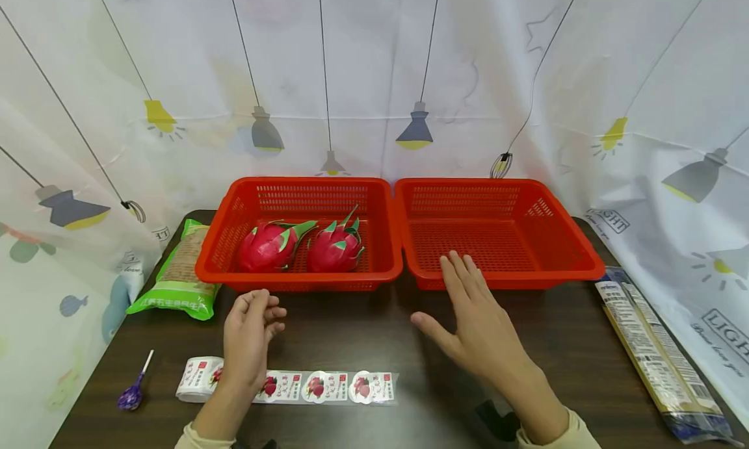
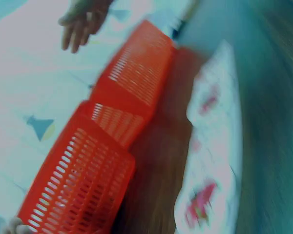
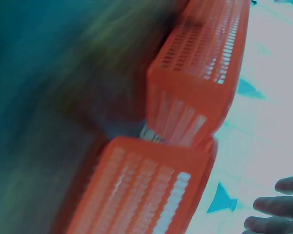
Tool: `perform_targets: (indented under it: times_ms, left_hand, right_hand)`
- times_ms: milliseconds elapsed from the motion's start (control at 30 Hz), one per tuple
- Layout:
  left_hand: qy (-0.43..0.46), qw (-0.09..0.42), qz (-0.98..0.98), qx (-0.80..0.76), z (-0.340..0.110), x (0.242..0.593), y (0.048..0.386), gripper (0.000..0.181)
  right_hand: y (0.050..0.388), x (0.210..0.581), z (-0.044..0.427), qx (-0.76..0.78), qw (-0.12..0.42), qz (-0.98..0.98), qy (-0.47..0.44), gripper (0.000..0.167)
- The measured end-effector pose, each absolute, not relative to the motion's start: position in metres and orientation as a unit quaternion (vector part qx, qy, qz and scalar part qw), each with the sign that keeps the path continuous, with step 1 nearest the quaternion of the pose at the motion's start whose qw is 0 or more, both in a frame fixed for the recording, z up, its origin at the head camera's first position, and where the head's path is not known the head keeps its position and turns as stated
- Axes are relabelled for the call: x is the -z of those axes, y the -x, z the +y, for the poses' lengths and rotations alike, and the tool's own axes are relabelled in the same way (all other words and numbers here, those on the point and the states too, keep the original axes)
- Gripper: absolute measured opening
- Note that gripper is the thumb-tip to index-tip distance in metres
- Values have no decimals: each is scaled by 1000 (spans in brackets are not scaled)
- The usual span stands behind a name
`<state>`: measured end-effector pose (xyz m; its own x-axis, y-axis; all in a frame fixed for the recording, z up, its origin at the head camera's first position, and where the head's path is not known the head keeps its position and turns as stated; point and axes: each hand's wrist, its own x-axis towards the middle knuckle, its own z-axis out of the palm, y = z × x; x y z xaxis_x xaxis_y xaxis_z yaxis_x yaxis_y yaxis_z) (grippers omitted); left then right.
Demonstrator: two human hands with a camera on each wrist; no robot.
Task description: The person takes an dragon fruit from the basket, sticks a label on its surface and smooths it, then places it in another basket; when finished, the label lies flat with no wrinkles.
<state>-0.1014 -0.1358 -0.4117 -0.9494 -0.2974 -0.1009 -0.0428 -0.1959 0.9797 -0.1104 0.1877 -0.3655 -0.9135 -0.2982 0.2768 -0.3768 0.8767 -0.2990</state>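
Note:
My left hand (image 1: 248, 342) hovers in front of the left red basket (image 1: 298, 279), its fingers loosely curled around nothing. Under that forearm runs a strip of dragon fruit stickers (image 1: 324, 387), unrolled from a roll (image 1: 197, 377) at its left end. Two dragon fruits (image 1: 266, 247) lie side by side in the left basket. With fingers straight and thumb spread, my right hand (image 1: 476, 325) is held before the right red basket (image 1: 503, 279); its fingertips overlap the near rim in the head view, and contact cannot be told. Both wrist views are blurred.
A green-and-clear bag (image 1: 181, 273) lies left of the baskets. A purple-wrapped lollipop (image 1: 131, 394) is at the table's left. Long plastic packages (image 1: 655, 351) lie along the right edge. Behind the baskets hangs a lamp-patterned curtain (image 1: 363, 78).

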Motion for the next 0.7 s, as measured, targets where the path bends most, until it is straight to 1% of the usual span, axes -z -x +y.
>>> perform_targets:
  times_ms: [67, 133, 267, 333, 433, 567, 700]
  left_hand:
    - [-176, 28, -547, 818, -141, 413, 111, 24]
    - [-190, 1, -493, 849, -145, 416, 120, 28]
    - [-188, 15, -432, 882, -150, 419, 132, 36]
    - [-193, 26, -414, 889, -152, 418, 136, 36]
    - [-204, 34, -399, 893, -153, 417, 140, 29]
    - [-209, 41, -392, 895, -155, 415, 142, 17]
    - [-212, 41, -389, 896, -158, 417, 141, 16]
  right_hand:
    - [119, 359, 176, -183, 119, -957, -189, 97]
    - [129, 354, 163, -192, 113, -954, -199, 96]
    - [152, 347, 135, -207, 78, -953, -208, 96]
    - [166, 346, 121, -212, 55, -954, -206, 96]
    - [187, 347, 100, -210, 21, -956, -202, 98]
    - [210, 353, 75, -207, -2, -960, -190, 97]
    - [227, 363, 54, -192, -29, -970, -148, 93]
